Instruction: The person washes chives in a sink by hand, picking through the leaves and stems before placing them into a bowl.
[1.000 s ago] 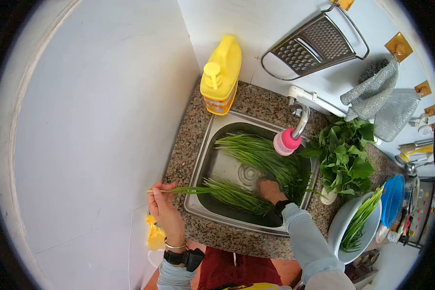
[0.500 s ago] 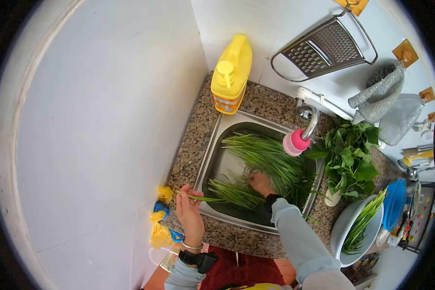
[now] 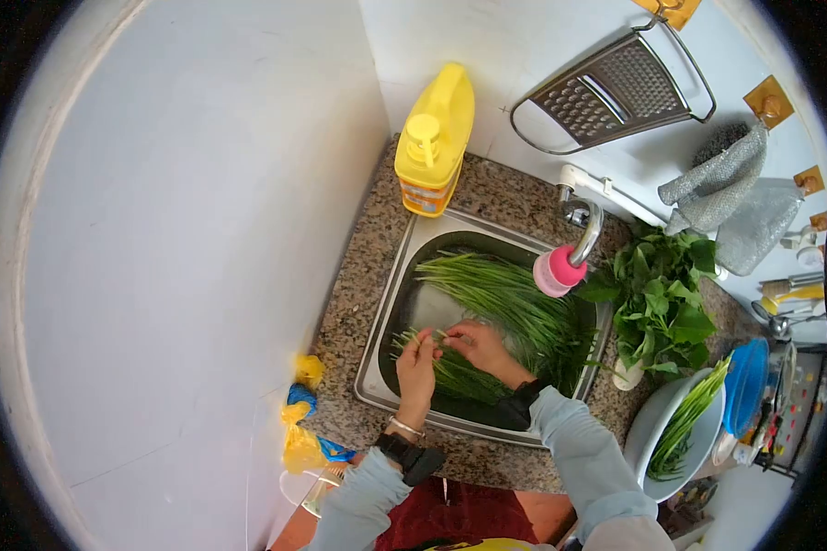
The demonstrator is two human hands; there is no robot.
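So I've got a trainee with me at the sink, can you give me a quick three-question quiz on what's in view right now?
1. Multiple choice: where does the yellow jug stand, relative to the sink?
a) inside it
b) beside it
c) beneath it

2. True or false: the left hand and the right hand are close together over the sink.

3. Fill in the blank: the nozzle on the end of the tap is coloured ____.

Key: 1. b; 2. true; 3. pink
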